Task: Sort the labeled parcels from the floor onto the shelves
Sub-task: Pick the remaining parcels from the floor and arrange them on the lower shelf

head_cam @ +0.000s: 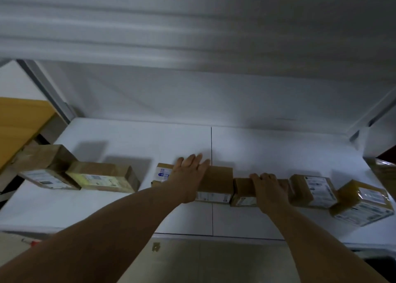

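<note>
A row of brown labeled parcels stands on a white shelf (128,137). My left hand (188,171) lies flat with straight fingers on top of the middle cardboard parcel (216,179). A small parcel with a white label (162,172) peeks out left of that hand. My right hand (267,186) rests over the small brown parcel (244,189) beside it, fingers curled over its far top edge. Two taped parcels (102,176) sit at the left, and two more labeled parcels (310,189) stand at the right.
Another shelf board (192,25) hangs overhead. Metal uprights (49,89) frame the shelf at both sides. A yellow wooden board (19,122) leans at the far left. The back half of the shelf is bare. Floor tiles (214,261) show below the shelf edge.
</note>
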The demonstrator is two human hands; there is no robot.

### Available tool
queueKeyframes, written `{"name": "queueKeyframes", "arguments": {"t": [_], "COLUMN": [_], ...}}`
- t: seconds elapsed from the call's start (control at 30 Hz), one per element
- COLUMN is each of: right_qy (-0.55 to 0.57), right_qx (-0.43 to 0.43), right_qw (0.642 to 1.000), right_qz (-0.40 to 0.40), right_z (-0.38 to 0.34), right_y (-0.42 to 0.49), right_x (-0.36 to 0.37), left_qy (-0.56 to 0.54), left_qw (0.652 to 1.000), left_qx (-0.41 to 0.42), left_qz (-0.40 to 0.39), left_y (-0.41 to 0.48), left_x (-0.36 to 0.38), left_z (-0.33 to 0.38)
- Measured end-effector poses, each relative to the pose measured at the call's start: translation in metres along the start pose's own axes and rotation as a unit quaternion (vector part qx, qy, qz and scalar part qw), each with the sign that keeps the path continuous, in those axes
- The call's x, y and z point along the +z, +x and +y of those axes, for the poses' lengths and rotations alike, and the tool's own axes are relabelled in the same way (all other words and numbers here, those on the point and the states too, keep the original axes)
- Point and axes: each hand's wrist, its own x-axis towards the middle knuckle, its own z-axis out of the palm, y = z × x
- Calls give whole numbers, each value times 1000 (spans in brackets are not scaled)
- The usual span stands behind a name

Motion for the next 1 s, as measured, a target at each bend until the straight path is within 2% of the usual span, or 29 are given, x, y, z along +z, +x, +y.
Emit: {"name": "queueKeyframes", "arguments": {"t": [0.2, 0.43, 0.57, 0.77, 1.0], "right_qy": [1, 31, 0, 32, 29], "right_qx": [6, -67, -114, -127, -165], "right_qw": [1000, 997, 994, 991, 985], "right_qz": [-2, 7, -2, 1, 30], "right_z": [-6, -37, -45, -61, -101], "right_y": [10, 20, 25, 24, 32], "right_x": [-2, -8, -6, -8, -9], "left_qy": [-10, -28, -24, -20, -14], "left_qw": [999, 998, 998, 998, 995], "left_qx": [-40, -58, -50, -43, -88], "left_qz": [-17, -22, -28, -28, -34], "left_y": [-8, -9, -9, -12, -16], "left_x": [17, 20, 17, 19, 18], "left_z": [-29, -29, -32, -42, -80]}}
